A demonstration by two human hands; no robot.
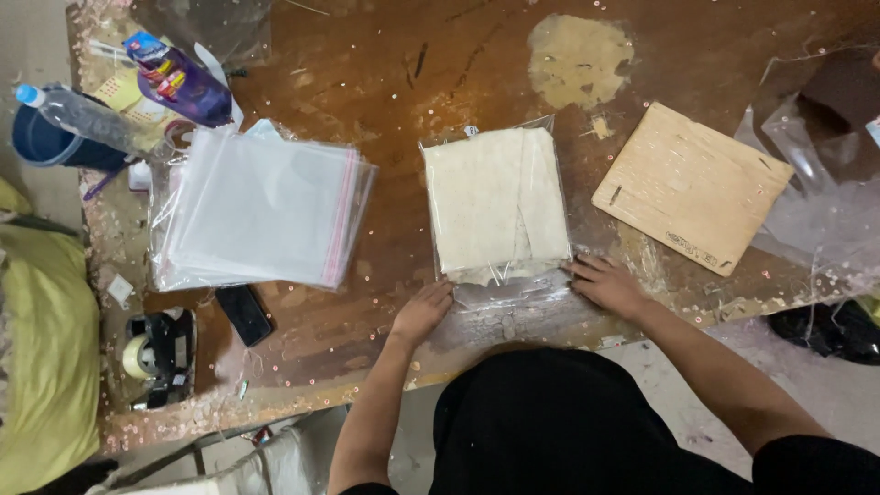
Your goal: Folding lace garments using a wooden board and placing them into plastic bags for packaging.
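Your left hand [422, 312] and right hand [605, 284] press flat, fingers spread, on the near flap of the clear bag [500, 206] holding folded cream cloth, centre frame on the worn table [385, 82]; neither hand grasps anything; a stack of empty bags [261, 211] lies centre left

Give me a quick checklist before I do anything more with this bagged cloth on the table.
1. Folded white cloth fully inside the clear bag: ok.
2. Left hand on the bag's near left corner: ok.
3. Right hand on its near right corner: ok.
4. Bag's open flap lying flat: not ok, it looks crinkled.
5. Flap sealed: cannot tell.
6. Stack of empty bags lying to the left: ok.
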